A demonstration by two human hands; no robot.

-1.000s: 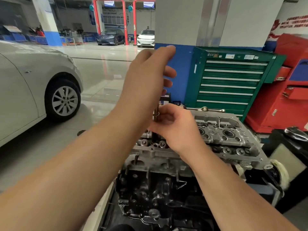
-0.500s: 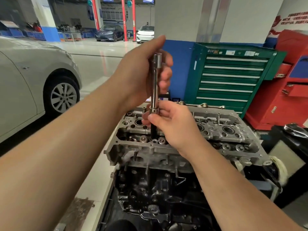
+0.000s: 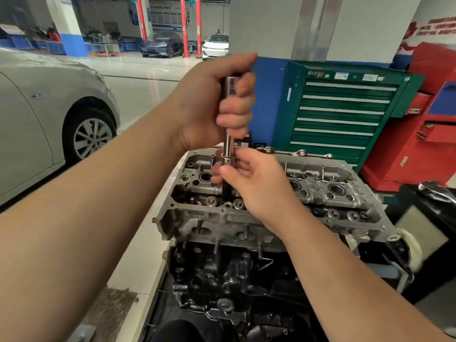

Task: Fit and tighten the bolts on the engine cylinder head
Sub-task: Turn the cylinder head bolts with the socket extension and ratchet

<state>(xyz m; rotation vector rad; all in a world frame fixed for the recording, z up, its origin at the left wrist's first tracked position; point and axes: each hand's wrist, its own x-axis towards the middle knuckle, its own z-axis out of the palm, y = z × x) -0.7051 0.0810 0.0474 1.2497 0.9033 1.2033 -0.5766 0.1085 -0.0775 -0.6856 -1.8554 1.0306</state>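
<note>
Left hand [image 3: 209,102] fingers wrapped round top of upright socket extension [image 3: 228,144] — right hand [image 3: 256,186] pinches its lower end. Tool stands over cyl. head [image 3: 320,193], left end.

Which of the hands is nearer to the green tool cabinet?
Right. The right hand pinches the lower part of the socket extension over the cylinder head, just left of the green tool cabinet; the left hand grips its top, farther left.

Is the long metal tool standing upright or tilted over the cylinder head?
Upright. The long metal tool runs vertically from the left hand through the right hand's fingers, down into the cylinder head.
</note>
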